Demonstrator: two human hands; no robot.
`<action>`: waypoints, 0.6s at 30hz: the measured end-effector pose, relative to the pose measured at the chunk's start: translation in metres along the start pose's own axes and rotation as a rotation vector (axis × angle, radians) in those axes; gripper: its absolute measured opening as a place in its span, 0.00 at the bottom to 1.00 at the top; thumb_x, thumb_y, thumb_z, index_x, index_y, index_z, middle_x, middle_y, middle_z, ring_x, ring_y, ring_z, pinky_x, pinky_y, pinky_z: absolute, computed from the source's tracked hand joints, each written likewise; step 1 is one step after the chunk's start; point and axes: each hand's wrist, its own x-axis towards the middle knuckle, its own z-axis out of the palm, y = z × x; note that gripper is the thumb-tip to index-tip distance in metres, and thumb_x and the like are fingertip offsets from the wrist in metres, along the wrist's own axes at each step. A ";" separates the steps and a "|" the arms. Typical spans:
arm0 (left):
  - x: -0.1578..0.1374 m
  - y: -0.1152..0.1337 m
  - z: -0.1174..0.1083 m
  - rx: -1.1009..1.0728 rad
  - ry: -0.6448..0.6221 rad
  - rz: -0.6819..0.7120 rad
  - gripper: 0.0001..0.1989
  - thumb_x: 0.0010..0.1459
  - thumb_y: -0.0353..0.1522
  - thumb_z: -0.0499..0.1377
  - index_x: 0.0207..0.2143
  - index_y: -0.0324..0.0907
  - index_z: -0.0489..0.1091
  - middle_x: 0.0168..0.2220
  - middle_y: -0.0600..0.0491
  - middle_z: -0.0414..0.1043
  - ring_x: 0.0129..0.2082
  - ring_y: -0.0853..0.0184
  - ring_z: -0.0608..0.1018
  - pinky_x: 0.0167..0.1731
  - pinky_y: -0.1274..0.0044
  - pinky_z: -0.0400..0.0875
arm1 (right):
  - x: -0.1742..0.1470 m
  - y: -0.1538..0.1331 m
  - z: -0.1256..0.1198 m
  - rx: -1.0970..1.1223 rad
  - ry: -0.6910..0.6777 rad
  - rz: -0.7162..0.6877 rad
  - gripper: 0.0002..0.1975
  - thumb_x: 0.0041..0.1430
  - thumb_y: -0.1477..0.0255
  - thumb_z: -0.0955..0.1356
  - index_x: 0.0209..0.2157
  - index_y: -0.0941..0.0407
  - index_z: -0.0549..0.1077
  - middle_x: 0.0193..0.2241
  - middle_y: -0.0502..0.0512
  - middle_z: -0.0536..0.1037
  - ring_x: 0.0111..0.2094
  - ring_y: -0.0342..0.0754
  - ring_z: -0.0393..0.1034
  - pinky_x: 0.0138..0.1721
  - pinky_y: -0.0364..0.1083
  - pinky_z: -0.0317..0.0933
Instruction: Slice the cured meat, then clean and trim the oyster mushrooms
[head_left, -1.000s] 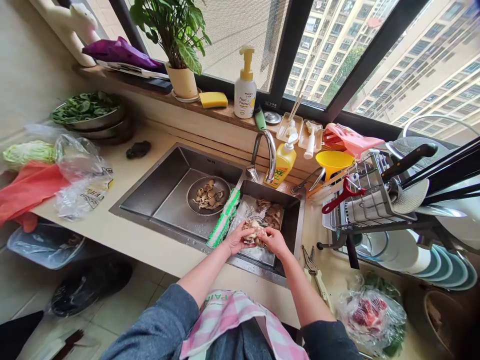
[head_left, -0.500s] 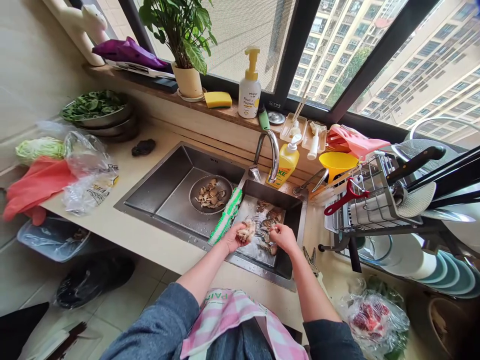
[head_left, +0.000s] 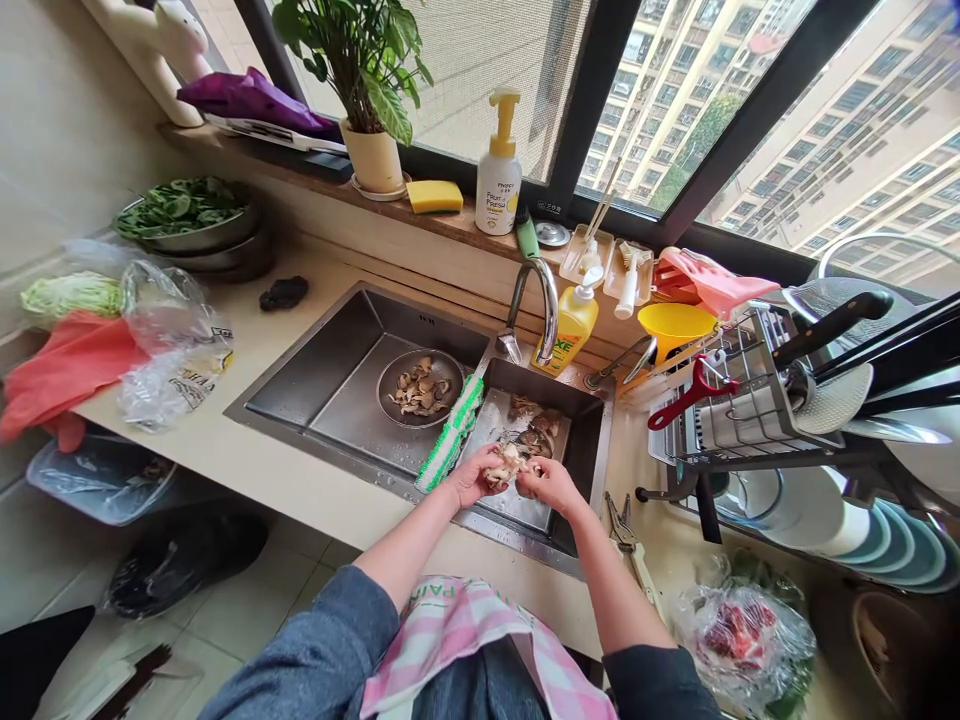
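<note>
Over the right basin of the steel sink, my left hand is closed round a pale cluster of oyster mushrooms. My right hand meets the cluster from the right, its fingers pinched on the mushroom's edge. More wet brown mushrooms lie below in the right basin. Torn mushroom pieces fill a round metal bowl in the left basin. A green and white cloth hangs over the divider beside my left hand.
The curved faucet rises behind the divider, near a yellow soap bottle. A dish rack with knife and utensils stands right, locking pliers near it. Left are greens, a plastic bag and red gloves.
My right hand has moved left from above the mushrooms in the basin to the cluster in my left hand. Both hands now meet there. The view has shifted slightly.
</note>
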 end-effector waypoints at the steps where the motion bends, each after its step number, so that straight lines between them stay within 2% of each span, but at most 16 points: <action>1: 0.000 0.002 -0.001 -0.010 0.017 -0.006 0.23 0.42 0.26 0.60 0.43 0.45 0.62 0.35 0.54 0.70 0.29 0.69 0.74 0.32 0.73 0.69 | 0.000 0.000 -0.006 -0.034 0.074 0.006 0.09 0.42 0.65 0.68 0.20 0.56 0.67 0.14 0.43 0.63 0.17 0.38 0.54 0.20 0.39 0.48; 3: 0.002 0.004 -0.001 -0.050 0.064 -0.015 0.18 0.45 0.28 0.59 0.41 0.43 0.64 0.33 0.53 0.71 0.27 0.69 0.74 0.32 0.73 0.69 | 0.002 0.000 -0.016 -0.074 0.236 0.009 0.08 0.43 0.66 0.66 0.19 0.56 0.67 0.14 0.43 0.62 0.18 0.38 0.53 0.20 0.39 0.47; 5: 0.004 0.004 0.000 -0.085 0.104 -0.015 0.14 0.47 0.29 0.57 0.39 0.41 0.65 0.31 0.52 0.71 0.28 0.67 0.74 0.32 0.72 0.69 | 0.002 -0.002 -0.019 -0.061 0.295 -0.003 0.08 0.44 0.66 0.65 0.19 0.56 0.67 0.15 0.44 0.64 0.19 0.39 0.55 0.21 0.39 0.48; 9: 0.009 -0.003 0.006 -0.137 0.101 0.016 0.10 0.50 0.31 0.54 0.37 0.40 0.66 0.30 0.52 0.71 0.29 0.67 0.74 0.30 0.73 0.69 | 0.001 -0.006 -0.001 0.038 0.141 -0.039 0.10 0.44 0.65 0.66 0.24 0.57 0.72 0.21 0.48 0.71 0.22 0.40 0.60 0.24 0.39 0.53; 12: 0.009 -0.012 0.011 -0.162 0.074 0.046 0.08 0.50 0.30 0.53 0.35 0.41 0.66 0.29 0.54 0.71 0.26 0.70 0.72 0.27 0.75 0.67 | -0.001 -0.006 0.016 0.144 0.024 -0.042 0.14 0.45 0.61 0.67 0.29 0.58 0.72 0.21 0.49 0.72 0.21 0.40 0.60 0.22 0.40 0.53; 18: -0.002 -0.015 0.013 -0.114 -0.038 0.042 0.14 0.48 0.31 0.58 0.39 0.44 0.65 0.32 0.55 0.71 0.28 0.69 0.73 0.31 0.73 0.67 | 0.001 0.004 0.022 0.111 0.066 -0.049 0.16 0.38 0.60 0.71 0.24 0.57 0.69 0.18 0.46 0.70 0.20 0.40 0.60 0.22 0.39 0.53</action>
